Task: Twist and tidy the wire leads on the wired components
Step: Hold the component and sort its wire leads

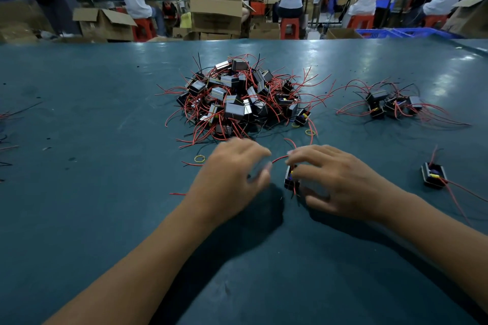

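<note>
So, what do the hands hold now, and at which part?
The right hand grips a black component by its body. The left hand is blurred; whether it pinches the red lead cannot be told.

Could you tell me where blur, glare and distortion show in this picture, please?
Head view: the left hand has motion-blurred fingertips; the right hand is blurred where it holds a component. Overhead light glares off the table at its far right side. The wide lens bows the table's far edge; both arms cast dark shadows towards the camera.
</note>
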`<action>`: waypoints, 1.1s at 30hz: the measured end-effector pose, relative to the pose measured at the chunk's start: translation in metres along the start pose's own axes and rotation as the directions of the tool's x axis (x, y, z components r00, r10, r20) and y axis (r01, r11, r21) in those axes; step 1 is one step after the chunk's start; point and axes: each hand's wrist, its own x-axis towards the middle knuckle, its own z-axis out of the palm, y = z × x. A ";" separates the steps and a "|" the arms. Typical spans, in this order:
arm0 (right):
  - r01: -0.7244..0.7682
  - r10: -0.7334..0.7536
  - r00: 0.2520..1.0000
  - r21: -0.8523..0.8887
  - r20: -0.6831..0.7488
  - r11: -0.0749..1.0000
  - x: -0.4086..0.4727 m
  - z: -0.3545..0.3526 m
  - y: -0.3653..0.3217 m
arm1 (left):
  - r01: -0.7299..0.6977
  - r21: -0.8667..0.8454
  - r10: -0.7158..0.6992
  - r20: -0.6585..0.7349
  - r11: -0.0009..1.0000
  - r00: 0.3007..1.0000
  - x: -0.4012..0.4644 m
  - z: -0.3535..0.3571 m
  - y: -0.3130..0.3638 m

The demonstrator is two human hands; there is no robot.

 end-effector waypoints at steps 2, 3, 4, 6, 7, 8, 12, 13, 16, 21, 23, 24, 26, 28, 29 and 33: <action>-0.082 0.074 0.995 0.111 0.073 0.990 -0.001 0.004 0.001 | 0.132 -0.007 -0.132 -0.023 0.991 0.991 0.004 -0.007 -0.009; -0.114 0.101 0.989 0.123 0.109 0.986 -0.001 0.006 0.002 | 0.185 0.007 -0.186 0.036 0.983 0.982 0.004 -0.009 -0.013; -0.129 0.115 0.985 0.106 0.132 0.986 -0.002 0.008 0.003 | 0.222 0.031 -0.224 0.112 0.975 0.968 0.003 -0.011 -0.017; -0.125 0.121 0.984 0.021 0.128 0.992 -0.002 0.011 0.003 | 0.265 0.095 -0.280 0.221 0.960 0.934 -0.001 -0.012 -0.022; -0.119 0.121 0.986 -0.021 0.114 0.993 -0.002 0.010 0.003 | 0.285 0.124 -0.308 0.252 0.951 0.918 -0.002 -0.012 -0.024; -0.118 0.123 0.987 -0.050 0.102 0.992 -0.003 0.009 0.003 | 0.303 0.147 -0.333 0.273 0.942 0.902 -0.002 -0.013 -0.026; -0.149 0.152 0.983 -0.033 0.102 0.988 -0.006 0.004 0.005 | 0.269 0.132 -0.300 0.396 0.954 0.868 0.003 -0.021 -0.032; -0.163 0.164 0.981 -0.018 0.104 0.986 -0.008 0.003 0.006 | 0.229 0.112 -0.255 0.438 0.967 0.862 0.004 -0.024 -0.032; -0.201 0.201 0.972 -0.014 0.121 0.980 -0.012 0.002 0.009 | 0.159 0.026 -0.147 0.550 0.987 0.822 0.004 -0.035 -0.033; -0.257 0.257 0.951 -0.022 0.172 0.966 -0.014 -0.001 0.013 | 0.257 -0.060 -0.154 0.663 0.964 0.733 0.001 -0.048 -0.039; -0.274 0.274 0.948 -0.023 0.163 0.961 -0.014 -0.003 0.012 | 0.263 -0.099 -0.146 0.626 0.960 0.766 0.002 -0.048 -0.041; -0.292 0.290 0.948 -0.006 0.131 0.956 -0.015 -0.004 0.011 | 0.268 -0.118 -0.150 0.589 0.956 0.794 0.002 -0.047 -0.041; -0.332 0.331 0.943 0.068 0.025 0.941 -0.014 -0.006 0.007 | 0.295 -0.144 -0.178 0.530 0.944 0.829 0.003 -0.042 -0.041; -0.343 0.355 0.933 0.149 -0.064 0.927 -0.010 -0.007 -0.001 | 0.335 -0.170 -0.201 0.530 0.927 0.824 0.004 -0.037 -0.039; -0.336 0.353 0.932 0.167 -0.079 0.927 -0.008 -0.007 -0.006 | 0.354 -0.185 -0.206 0.541 0.917 0.815 0.003 -0.034 -0.038; -0.314 0.324 0.944 0.136 -0.057 0.940 0.001 0.002 -0.019 | 0.398 -0.217 -0.216 0.568 0.891 0.794 0.002 -0.026 -0.035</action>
